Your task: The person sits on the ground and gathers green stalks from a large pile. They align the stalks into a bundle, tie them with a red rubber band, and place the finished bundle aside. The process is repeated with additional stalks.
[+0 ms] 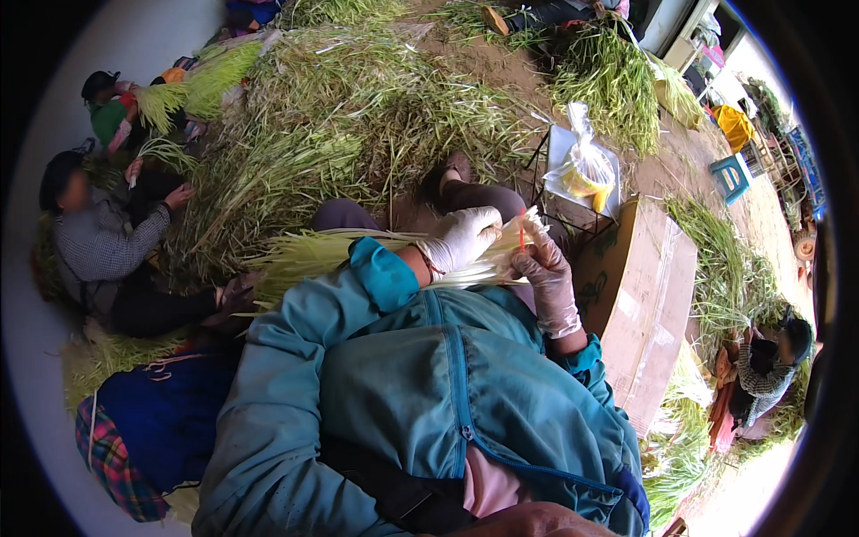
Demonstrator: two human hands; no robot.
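Observation:
A bundle of pale yellow leafy stalks point(329, 250), resembling blanched chives, lies across my lap, its white cut ends pointing right. A red tie point(521, 231) shows near those ends. My right hand point(549, 275), in a thin translucent glove, grips the bundle's white end beside the tie. Above the stalks, my left hand point(463, 243), in a similar whitish glove, has its fingers curled and pinched near the tie. Whether anything thin is between its fingertips cannot be made out.
A cardboard box point(647, 302) stands close on my right. Beyond it, a small stand point(560, 154) bears a plastic bag point(589, 164) with yellow contents. Heaped green stalks point(315, 141) cover the floor ahead. Seated people point(114, 235) handle stalks at left; others sit farther off.

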